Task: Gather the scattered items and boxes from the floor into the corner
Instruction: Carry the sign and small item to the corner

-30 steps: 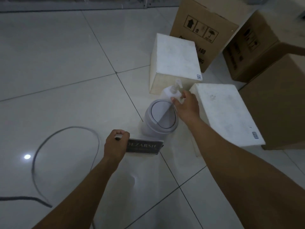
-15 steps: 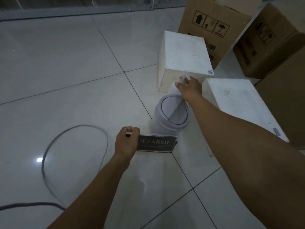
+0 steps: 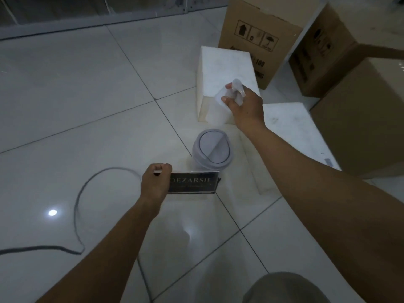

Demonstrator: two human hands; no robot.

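Observation:
My right hand (image 3: 244, 106) grips the neck of a white pump bottle (image 3: 220, 110) and holds it in the air in front of a white foam box (image 3: 227, 68). My left hand (image 3: 156, 182) grips the left end of a dark sign plate (image 3: 193, 184) with pale lettering, held just above the floor. A small grey bin with a swing lid (image 3: 211, 149) stands on the tiles between my hands. A second white foam box (image 3: 295, 136) lies to the right, partly behind my right forearm.
Three brown cardboard boxes (image 3: 258, 33) (image 3: 323, 53) (image 3: 360, 119) stand at the upper right behind the foam boxes. A grey cable (image 3: 76, 206) loops across the tiles at the left. A wall base runs along the top. My knee shows at the bottom right.
My right hand has lifted the pump bottle up and away from beside the bin. My left hand keeps hold of the sign plate, roughly where it was.

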